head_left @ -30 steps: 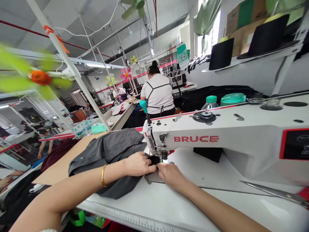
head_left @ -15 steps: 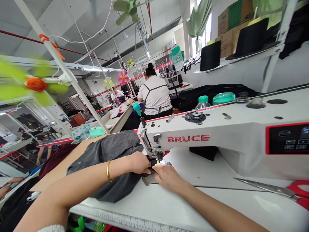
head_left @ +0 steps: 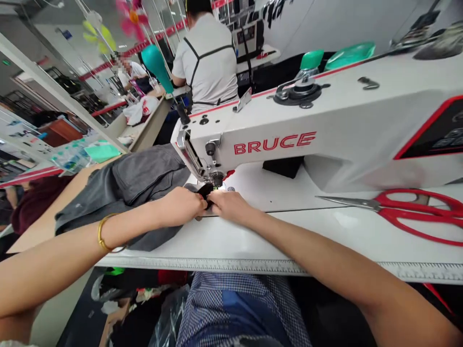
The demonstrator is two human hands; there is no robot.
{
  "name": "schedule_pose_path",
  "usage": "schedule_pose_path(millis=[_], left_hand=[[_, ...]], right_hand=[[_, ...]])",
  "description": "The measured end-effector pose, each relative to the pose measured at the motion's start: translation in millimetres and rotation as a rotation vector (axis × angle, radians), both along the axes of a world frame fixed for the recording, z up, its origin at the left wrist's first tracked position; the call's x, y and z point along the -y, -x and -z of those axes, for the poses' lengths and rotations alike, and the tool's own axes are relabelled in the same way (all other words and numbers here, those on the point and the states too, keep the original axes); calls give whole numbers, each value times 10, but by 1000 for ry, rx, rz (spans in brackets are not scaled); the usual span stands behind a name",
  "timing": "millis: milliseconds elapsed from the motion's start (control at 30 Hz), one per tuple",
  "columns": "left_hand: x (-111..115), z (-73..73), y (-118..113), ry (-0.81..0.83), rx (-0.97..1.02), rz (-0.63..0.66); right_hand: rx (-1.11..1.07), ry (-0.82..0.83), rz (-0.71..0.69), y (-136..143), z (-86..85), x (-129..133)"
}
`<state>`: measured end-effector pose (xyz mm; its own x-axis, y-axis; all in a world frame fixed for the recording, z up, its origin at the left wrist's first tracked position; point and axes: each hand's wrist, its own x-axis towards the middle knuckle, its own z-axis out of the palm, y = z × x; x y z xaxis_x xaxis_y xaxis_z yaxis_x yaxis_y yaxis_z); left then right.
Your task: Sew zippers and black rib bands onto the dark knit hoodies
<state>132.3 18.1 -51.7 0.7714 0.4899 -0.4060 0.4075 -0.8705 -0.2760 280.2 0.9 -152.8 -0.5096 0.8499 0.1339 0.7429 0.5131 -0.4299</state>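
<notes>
White table [head_left: 217, 243] runs across the middle of the head view, its ruler-marked front edge [head_left: 235, 263] lying below the hands, with a bare strip between. Open room also shows at centre right, between the right forearm and the red-handled scissors [head_left: 385, 207]; at centre left, a grey garment [head_left: 144, 178] takes up the space. Both forearms slant in from the lower corners and meet just under the needle end of the sewing machine [head_left: 347, 130]. There, at the frame's centre, lies some dark cloth [head_left: 205, 190]. The left hand [head_left: 183, 205] has its fingers curled in, pinching the cloth's near edge; the right hand [head_left: 231, 206] keeps its fingers together, tips on the cloth, though whether they pinch cannot be told. A gold bracelet [head_left: 102, 234] circles the left wrist. At upper centre, a person in white [head_left: 211, 58] sits facing away.
</notes>
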Motion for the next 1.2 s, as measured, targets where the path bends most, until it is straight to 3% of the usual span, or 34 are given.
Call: schedule_pose_path(millis=[167, 367, 467, 600, 900, 1067, 1200], left_hand=[[68, 102, -33, 89, 56, 77], [-308, 39, 100, 128, 34, -4], [-372, 57, 161, 142, 56, 29], [-239, 158, 173, 62, 104, 77], [65, 445, 88, -74, 175, -4], [-124, 337, 78, -52, 126, -87], [-290, 212, 135, -119, 122, 24]], right_hand=[[28, -70, -76, 94, 43, 245], [134, -4, -72, 146, 28, 213], [128, 22, -36, 124, 13, 136], [54, 5, -12, 76, 25, 52], [54, -37, -39, 62, 49, 94], [-22, -25, -30, 4, 62, -53], [-18, -54, -10, -13, 45, -98]])
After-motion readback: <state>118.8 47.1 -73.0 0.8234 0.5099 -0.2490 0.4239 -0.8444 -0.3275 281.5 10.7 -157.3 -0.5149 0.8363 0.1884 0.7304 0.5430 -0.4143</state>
